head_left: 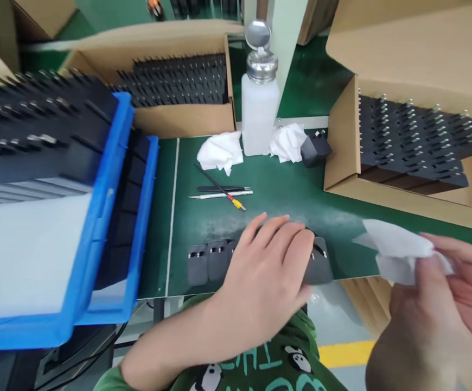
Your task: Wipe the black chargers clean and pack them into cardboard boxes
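Note:
A row of black plug adapters (pixel 208 260) lies along the near edge of the green mat (pixel 285 190). My left hand (pixel 266 269) rests on top of that row, fingers together and bent over the adapters at its right end. My right hand (pixel 435 315) is at the lower right, off the table's edge, with thumb and fingers pinched on a white wiping cloth (pixel 394 251). The adapters under my left palm are mostly hidden.
A white dispenser bottle (pixel 259 103) stands at the back between two crumpled cloths (pixel 220 152). Tweezers and a thin tool (pixel 222 191) lie mid-mat, a lone adapter (pixel 315 149) behind. Cardboard boxes of adapters (pixel 410 141) sit right and back; blue bins (pixel 109 217) at left.

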`<state>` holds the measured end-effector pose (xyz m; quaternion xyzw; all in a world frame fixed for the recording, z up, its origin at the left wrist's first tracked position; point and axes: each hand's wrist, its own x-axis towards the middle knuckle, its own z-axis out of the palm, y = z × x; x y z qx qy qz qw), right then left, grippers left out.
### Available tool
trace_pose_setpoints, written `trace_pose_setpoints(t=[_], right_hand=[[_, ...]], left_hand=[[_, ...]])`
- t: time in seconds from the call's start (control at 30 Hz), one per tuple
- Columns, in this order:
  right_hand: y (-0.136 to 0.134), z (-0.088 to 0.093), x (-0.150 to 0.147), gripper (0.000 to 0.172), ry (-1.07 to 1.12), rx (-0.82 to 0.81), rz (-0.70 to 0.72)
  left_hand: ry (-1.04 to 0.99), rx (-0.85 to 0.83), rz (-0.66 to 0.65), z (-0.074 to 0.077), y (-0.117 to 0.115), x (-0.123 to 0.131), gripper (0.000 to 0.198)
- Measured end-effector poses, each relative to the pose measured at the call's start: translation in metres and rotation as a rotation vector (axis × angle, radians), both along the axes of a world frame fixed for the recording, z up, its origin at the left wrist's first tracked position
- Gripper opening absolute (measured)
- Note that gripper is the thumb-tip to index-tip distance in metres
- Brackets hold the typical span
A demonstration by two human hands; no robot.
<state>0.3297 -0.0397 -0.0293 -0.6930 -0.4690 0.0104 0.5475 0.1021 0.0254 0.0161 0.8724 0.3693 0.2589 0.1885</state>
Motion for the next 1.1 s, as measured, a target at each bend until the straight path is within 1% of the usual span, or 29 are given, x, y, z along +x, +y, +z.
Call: trace_pose_setpoints(t=[0.03,0.07,0.13,0.17,0.2,0.27,0.3,0.33,0.37,0.4,0.43,0.5,0.57,0.63,0.7,0.73,0.8,0.87,0.9,0.97,1.03,1.1], right_hand=[[0.008,0.0,0.0,0.026,0.012,-0.029,0.025],[0.016,0.002,-0.001,0.022,-0.019,-0.104,0.133],[0.03,0.011,-0.004,0.023,-0.204,-0.3,0.472],[0.037,0.017,-0.007,0.025,-0.316,-0.358,0.595],[0.045,0.024,-0.013,0.027,-0.412,-0.366,0.659],[0.066,0.036,-0.029,0.028,-0.5,-0.266,0.661],[0.079,0.041,-0.04,0.029,-0.519,-0.237,0.676],[0.095,0.044,-0.054,0.029,-0.548,-0.251,0.727],[0.112,0.045,-0.068,0.029,-0.591,-0.3,0.805],[0.129,0.044,-0.082,0.03,-0.66,-0.407,0.905],[0.147,0.041,-0.095,0.027,-0.715,-0.483,0.974],[0.176,0.034,-0.118,0.018,-0.806,-0.586,1.045],[0.195,0.025,-0.133,0.01,-0.874,-0.649,1.056],[0.203,0.02,-0.14,0.016,-0.937,-0.713,1.048],[0.204,0.02,-0.143,0.023,-0.989,-0.757,1.03],[0.204,0.021,-0.144,0.023,-1.013,-0.772,1.02],[0.201,0.024,-0.146,0.017,-1.053,-0.782,0.992],[0.198,0.027,-0.145,0.007,-1.081,-0.754,0.936],[0.196,0.029,-0.144,0.006,-1.087,-0.725,0.896],[0.191,0.036,-0.135,0.018,-1.076,-0.66,0.788],[0.182,0.046,-0.12,0.029,-1.033,-0.601,0.664],[0.167,0.06,-0.101,0.054,-0.992,-0.545,0.54]], left_hand=[[-0.134,-0.048,0.022,0.006,-0.005,-0.006,0.051],[-0.285,-0.098,0.051,0.01,-0.01,-0.015,0.055],[-0.573,-0.17,0.138,0.017,-0.019,-0.035,0.056],[-0.688,-0.181,0.19,0.018,-0.022,-0.046,0.053],[-0.78,-0.169,0.242,0.016,-0.025,-0.058,0.05],[-0.903,-0.112,0.327,0.01,-0.028,-0.078,0.047],[-0.933,-0.086,0.36,0.004,-0.029,-0.087,0.048],[-0.94,-0.067,0.398,-0.001,-0.03,-0.093,0.05],[-0.92,-0.064,0.442,-0.007,-0.032,-0.098,0.053],[-0.882,-0.069,0.49,-0.013,-0.033,-0.101,0.057],[-0.834,-0.076,0.538,-0.018,-0.035,-0.102,0.059],[-0.75,-0.068,0.597,-0.026,-0.041,-0.102,0.06],[-0.708,-0.024,0.607,-0.031,-0.047,-0.1,0.054],[-0.681,0.022,0.601,-0.033,-0.051,-0.099,0.047],[-0.671,0.048,0.588,-0.033,-0.054,-0.099,0.042],[-0.67,0.051,0.582,-0.033,-0.054,-0.099,0.041],[-0.682,0.066,0.575,-0.033,-0.055,-0.1,0.042],[-0.702,0.076,0.579,-0.035,-0.055,-0.1,0.044],[-0.714,0.082,0.579,-0.037,-0.055,-0.1,0.045],[-0.726,0.085,0.575,-0.038,-0.056,-0.1,0.046],[-0.721,0.084,0.563,-0.038,-0.057,-0.099,0.047],[-0.716,0.091,0.553,-0.037,-0.058,-0.098,0.048]])
